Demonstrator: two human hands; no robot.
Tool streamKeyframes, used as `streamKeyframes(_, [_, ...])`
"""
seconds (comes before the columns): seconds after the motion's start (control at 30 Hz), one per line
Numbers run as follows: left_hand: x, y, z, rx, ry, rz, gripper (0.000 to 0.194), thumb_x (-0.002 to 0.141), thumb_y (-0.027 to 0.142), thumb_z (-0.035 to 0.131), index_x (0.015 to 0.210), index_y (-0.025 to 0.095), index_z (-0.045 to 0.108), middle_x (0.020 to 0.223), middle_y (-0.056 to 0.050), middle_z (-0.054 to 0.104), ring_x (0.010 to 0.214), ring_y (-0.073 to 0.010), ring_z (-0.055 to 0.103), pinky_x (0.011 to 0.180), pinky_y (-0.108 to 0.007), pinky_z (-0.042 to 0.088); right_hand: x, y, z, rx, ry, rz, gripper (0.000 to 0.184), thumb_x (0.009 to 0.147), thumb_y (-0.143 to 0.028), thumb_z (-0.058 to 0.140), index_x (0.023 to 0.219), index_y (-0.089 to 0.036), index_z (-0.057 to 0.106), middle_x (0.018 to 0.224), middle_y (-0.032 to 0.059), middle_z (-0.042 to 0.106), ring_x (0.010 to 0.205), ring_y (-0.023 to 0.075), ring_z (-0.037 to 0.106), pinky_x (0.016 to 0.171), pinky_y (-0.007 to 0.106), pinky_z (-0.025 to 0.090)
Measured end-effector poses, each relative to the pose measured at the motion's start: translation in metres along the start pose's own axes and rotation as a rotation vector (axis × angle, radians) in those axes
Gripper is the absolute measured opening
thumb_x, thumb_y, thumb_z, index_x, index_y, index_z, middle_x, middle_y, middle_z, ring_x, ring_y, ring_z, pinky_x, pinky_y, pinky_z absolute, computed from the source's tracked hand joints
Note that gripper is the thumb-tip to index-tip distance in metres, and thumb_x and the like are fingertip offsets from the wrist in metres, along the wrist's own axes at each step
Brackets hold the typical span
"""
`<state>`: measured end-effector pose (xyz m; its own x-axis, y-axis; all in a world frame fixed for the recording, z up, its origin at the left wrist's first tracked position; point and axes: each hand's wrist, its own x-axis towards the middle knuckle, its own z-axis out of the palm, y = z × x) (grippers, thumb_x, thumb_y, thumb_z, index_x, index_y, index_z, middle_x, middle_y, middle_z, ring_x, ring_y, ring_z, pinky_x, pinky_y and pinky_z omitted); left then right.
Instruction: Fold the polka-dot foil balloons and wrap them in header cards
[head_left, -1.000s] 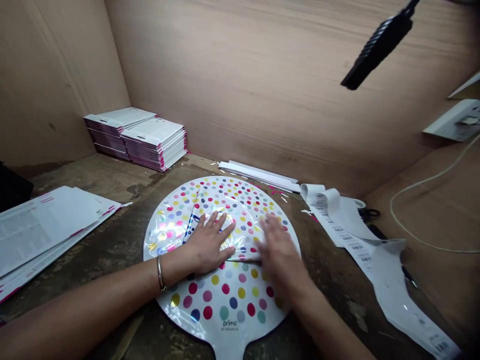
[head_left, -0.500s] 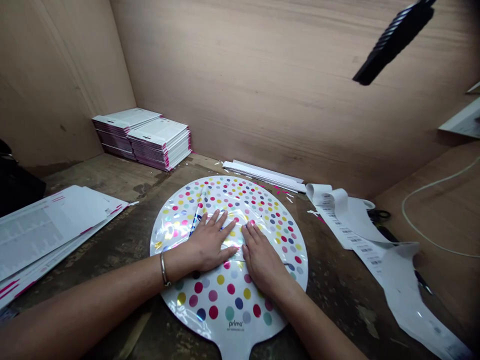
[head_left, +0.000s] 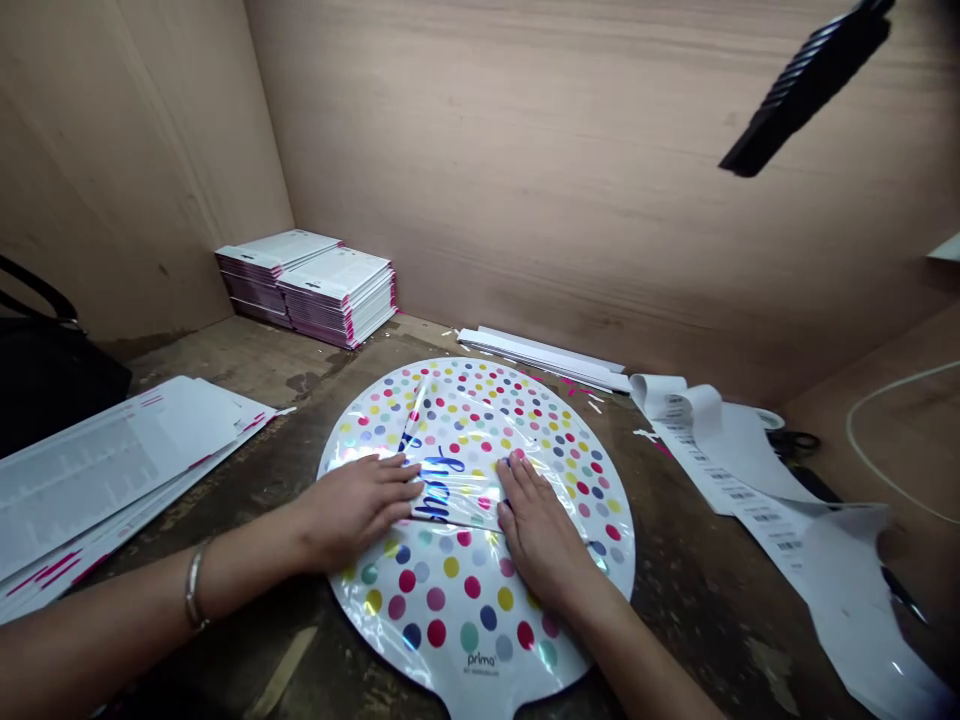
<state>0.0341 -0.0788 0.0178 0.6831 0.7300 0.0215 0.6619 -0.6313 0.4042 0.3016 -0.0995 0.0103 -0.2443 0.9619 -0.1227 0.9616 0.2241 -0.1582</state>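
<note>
A flat, shiny foil balloon [head_left: 469, 590] with many coloured dots and a "prima" mark lies in front of me, its neck toward me. On its middle rests a folded layer [head_left: 465, 480] of glossy film with blue lettering. My left hand [head_left: 356, 508] lies palm down on the left side, its outstretched fingertips at the lettering. My right hand [head_left: 538, 525] is flat on the right side of the folded layer, fingers extended up and left. Both hands are open and press on the film without gripping it.
Stacks of printed white cards [head_left: 315, 285] stand at the back left. Large printed sheets [head_left: 112, 450] lie left, beside a black bag [head_left: 52, 370]. White strips [head_left: 540, 358] lie along the back wall. A curling label strip [head_left: 772, 530] and scissors [head_left: 795, 440] are on the right.
My left hand has slid left from the middle of the balloon, uncovering the blue lettering. My right hand stays nearly in place on the film. The view has shifted slightly.
</note>
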Motion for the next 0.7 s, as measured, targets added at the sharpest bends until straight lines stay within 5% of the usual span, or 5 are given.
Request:
streamKeyframes(0.13, [0.006,-0.025,-0.027,-0.217,0.102,-0.429,0.034,0.086,0.047,0.048,0.093,0.022,0.068,0.096,-0.005,0.070,0.094,-0.0240,0.063,0.080,-0.031,0.046,-0.001,0.000,0.001,0.008,0.002,0.003,0.055,0.094,-0.033,0.028,0.145,-0.013,0.024,0.152,0.0096,0.018,0.140,0.0218,0.013,0.114,0.043,0.017])
streamKeyframes(0.33, [0.082,-0.041,-0.030,-0.470,0.202,-0.805,0.079,0.060,0.049,0.074,0.125,0.014,0.046,0.101,-0.014,0.067,0.071,-0.0239,0.066,0.055,-0.028,0.046,0.002,0.000,0.001,-0.004,-0.005,0.032,0.055,0.093,-0.033,0.029,0.145,-0.016,0.024,0.153,0.0075,0.016,0.141,0.0198,0.011,0.115,0.039,0.014])
streamKeyframes(0.5, [0.113,-0.041,-0.021,-0.775,0.116,-0.765,0.036,0.062,0.040,0.075,0.081,0.014,0.061,0.054,-0.003,0.062,0.046,-0.0194,0.059,0.043,-0.027,0.044,-0.005,-0.002,0.003,0.050,-0.011,0.035,0.055,0.093,-0.033,0.030,0.145,-0.017,0.025,0.153,0.0060,0.016,0.141,0.0190,0.010,0.115,0.038,0.012])
streamKeyframes(0.6, [0.108,-0.034,-0.024,-0.941,0.160,-0.624,0.029,0.066,0.039,0.072,0.076,0.015,0.059,0.056,-0.002,0.063,0.051,-0.0177,0.062,0.049,-0.028,0.049,-0.006,0.005,0.003,0.164,0.016,0.054,0.061,0.090,-0.037,0.037,0.146,-0.016,0.023,0.154,0.0068,0.014,0.141,0.0198,0.011,0.115,0.038,0.015])
streamKeyframes(0.7, [0.104,-0.018,-0.041,-1.050,0.222,-0.439,0.036,0.065,0.040,0.074,0.086,0.014,0.062,0.072,-0.004,0.069,0.064,-0.0169,0.065,0.062,-0.029,0.054,0.007,0.024,-0.020,0.299,0.229,0.102,0.080,0.082,-0.042,0.053,0.147,-0.015,0.015,0.154,0.0107,0.011,0.141,0.0237,0.011,0.113,0.043,0.021])
